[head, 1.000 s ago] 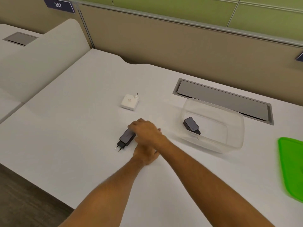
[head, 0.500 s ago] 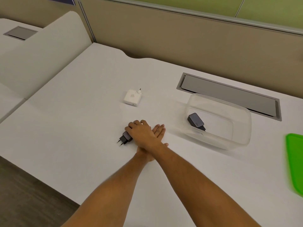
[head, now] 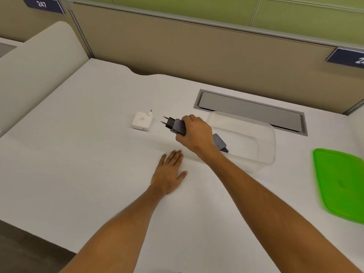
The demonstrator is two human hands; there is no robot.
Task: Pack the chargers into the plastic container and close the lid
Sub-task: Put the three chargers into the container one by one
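My right hand grips a black charger above the table, its two plug pins pointing left. It hovers just left of the clear plastic container, which holds another dark charger, partly hidden behind my wrist. A white charger lies on the table to the left of the held one. My left hand rests flat on the table, palm down, fingers slightly apart, holding nothing. The green lid lies on the table at the right edge.
A grey cable hatch is set into the white table behind the container. A beige partition wall runs along the back. The table's front edge drops off at the lower left.
My right hand has lifted the black charger off the table and carried it up and right toward the container. My left hand stays flat on the table, uncovered now.
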